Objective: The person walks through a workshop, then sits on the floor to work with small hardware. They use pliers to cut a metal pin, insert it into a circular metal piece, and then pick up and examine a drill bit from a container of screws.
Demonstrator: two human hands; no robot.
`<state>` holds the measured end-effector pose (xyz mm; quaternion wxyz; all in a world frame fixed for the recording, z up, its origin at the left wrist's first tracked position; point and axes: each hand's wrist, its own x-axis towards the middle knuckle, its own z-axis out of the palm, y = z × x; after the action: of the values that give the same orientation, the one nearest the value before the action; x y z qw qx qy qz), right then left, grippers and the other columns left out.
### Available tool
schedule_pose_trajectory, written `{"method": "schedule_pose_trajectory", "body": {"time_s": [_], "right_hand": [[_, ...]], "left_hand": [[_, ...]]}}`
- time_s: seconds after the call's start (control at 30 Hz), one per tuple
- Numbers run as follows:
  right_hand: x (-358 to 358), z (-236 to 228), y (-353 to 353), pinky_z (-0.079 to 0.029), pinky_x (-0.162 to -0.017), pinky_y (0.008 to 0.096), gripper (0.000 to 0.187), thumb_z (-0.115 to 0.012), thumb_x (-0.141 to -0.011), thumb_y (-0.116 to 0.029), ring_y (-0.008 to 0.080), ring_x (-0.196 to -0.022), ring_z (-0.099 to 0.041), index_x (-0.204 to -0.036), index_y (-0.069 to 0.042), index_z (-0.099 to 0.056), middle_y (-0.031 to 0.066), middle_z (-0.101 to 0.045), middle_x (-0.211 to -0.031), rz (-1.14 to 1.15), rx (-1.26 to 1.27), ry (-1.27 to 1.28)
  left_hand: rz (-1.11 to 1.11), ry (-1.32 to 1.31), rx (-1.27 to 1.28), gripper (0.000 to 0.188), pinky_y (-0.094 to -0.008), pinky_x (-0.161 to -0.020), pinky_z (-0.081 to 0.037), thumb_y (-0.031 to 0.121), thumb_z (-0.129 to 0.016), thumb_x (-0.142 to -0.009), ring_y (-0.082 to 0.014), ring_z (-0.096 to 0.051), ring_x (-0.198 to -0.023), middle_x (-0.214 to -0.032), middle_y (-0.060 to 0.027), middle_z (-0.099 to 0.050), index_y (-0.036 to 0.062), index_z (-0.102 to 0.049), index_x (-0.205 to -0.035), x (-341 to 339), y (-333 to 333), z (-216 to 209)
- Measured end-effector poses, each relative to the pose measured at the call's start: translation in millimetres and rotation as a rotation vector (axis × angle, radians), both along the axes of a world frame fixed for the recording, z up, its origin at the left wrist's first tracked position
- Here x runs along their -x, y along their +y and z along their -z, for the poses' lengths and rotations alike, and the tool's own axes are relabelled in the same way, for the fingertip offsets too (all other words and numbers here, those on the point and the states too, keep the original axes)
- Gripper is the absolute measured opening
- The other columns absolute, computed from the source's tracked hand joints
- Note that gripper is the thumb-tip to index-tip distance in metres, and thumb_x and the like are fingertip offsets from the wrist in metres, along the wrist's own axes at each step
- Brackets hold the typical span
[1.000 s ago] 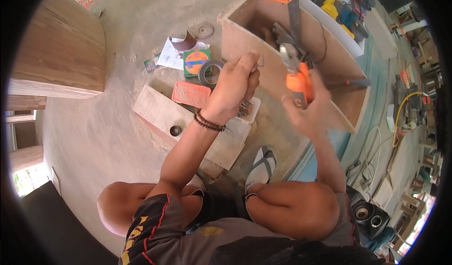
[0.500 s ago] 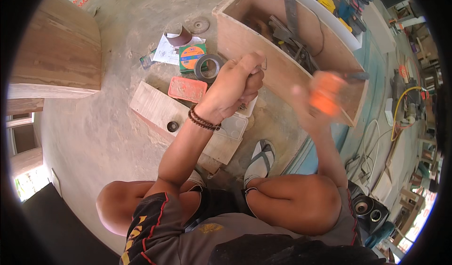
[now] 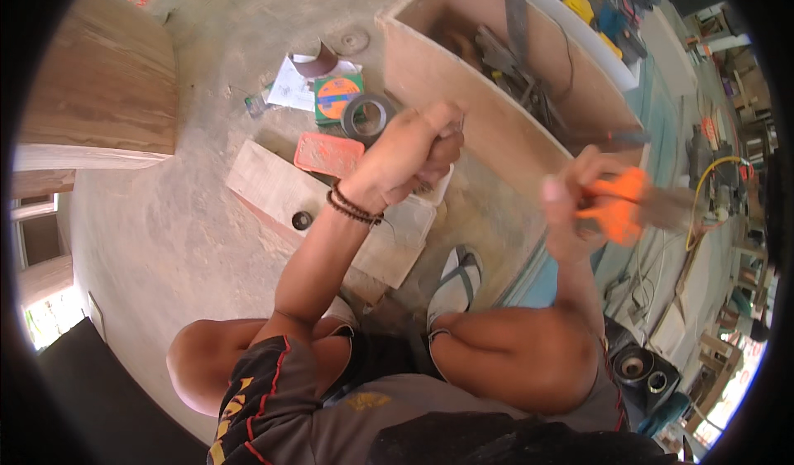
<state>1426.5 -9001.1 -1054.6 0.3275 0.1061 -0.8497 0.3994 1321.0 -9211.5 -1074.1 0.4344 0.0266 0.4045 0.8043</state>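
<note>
One open wooden box [image 3: 442,64], with my left grip [image 3: 413,155] clenched in front of its long near wall; whether that grip encloses anything small, I cannot tell. My right grip [image 3: 572,205] is closed around an orange-handled tool [image 3: 624,204], its far part blurred, near the box's right-hand end. Dark metal pieces [image 3: 500,56] lie inside the box. To its left lie a dark tape roll [image 3: 347,119], a green packet [image 3: 335,99] and a flat red case [image 3: 328,156].

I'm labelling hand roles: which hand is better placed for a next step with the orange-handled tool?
Probably the right hand: it grips the orange-handled tool, while the left hand is curled near the dark roll.
</note>
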Motion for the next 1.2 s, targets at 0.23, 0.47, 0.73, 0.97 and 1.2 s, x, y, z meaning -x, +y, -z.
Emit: {"method": "schedule_pose_trajectory", "body": {"time_s": [0.23, 0.47, 0.73, 0.97, 1.2], "right_hand": [[17.7, -18.5, -18.2, -0.038, -0.047, 0.0273, 0.036, -0.084, -0.07, -0.016, 0.0155, -0.051, -0.047, -0.089, -0.007, -0.055, 0.0042, -0.055, -0.074, 0.097, -0.314, -0.124], [21.5, -17.0, -15.4, -0.038, -0.053, 0.0283, 0.034, -0.084, -0.072, -0.014, 0.0138, -0.055, -0.046, -0.086, -0.006, -0.054, 0.0056, -0.05, -0.072, 0.086, -0.425, -0.236], [15.3, -12.5, -11.3, -0.034, -0.052, 0.0259, 0.036, -0.085, -0.07, -0.016, 0.0141, -0.055, -0.043, -0.087, -0.006, -0.054, 0.0039, -0.046, -0.07, 0.068, -0.366, -0.132], [4.8, -0.8, -8.4, -0.042, -0.052, 0.0279, 0.042, -0.084, -0.066, -0.018, 0.0161, -0.055, -0.049, -0.1, -0.007, -0.061, 0.0023, -0.055, -0.075, 0.087, -0.159, -0.289], [-17.6, 11.0, -14.2, -0.046, -0.079, 0.0296, 0.044, -0.068, -0.077, -0.004, 0.0144, -0.086, -0.055, -0.119, -0.003, -0.057, 0.0033, -0.057, -0.097, -0.118, 0.319, -0.589]], "left_hand": [[-0.08, -0.019, 0.094, 0.035, -0.0257, -0.044, -0.019, 0.03, -0.052, -0.099, -0.006, -0.022, -0.048, -0.056, 0.007, -0.031, 0.0169, -0.038, -0.069, -1.4, 0.1, -8.4], [0.038, -0.001, 0.003, 0.031, -0.0252, -0.046, -0.022, 0.031, -0.049, -0.103, -0.0056, -0.023, -0.049, -0.059, 0.008, -0.031, 0.0164, -0.043, -0.077, -1.4, -4.0, 8.7], [0.039, -0.032, 0.056, 0.023, -0.026, -0.047, -0.022, 0.029, -0.05, -0.103, -0.0057, -0.025, -0.049, -0.058, 0.0084, -0.029, 0.0119, -0.055, -0.088, -7.3, -3.0, 1.7], [-0.008, -0.025, 0.098, 0.025, -0.0259, -0.045, -0.022, 0.029, -0.05, -0.103, -0.0061, -0.024, -0.047, -0.057, 0.0081, -0.03, 0.0113, -0.051, -0.086, -6.4, 1.5, 1.2], [-0.251, 0.032, 0.21, 0.032, -0.0235, -0.042, -0.022, 0.04, -0.041, -0.106, -0.006, -0.025, -0.044, -0.058, 0.0044, -0.037, 0.0118, -0.05, -0.094, -1.3, -7.6, -6.1]]}}
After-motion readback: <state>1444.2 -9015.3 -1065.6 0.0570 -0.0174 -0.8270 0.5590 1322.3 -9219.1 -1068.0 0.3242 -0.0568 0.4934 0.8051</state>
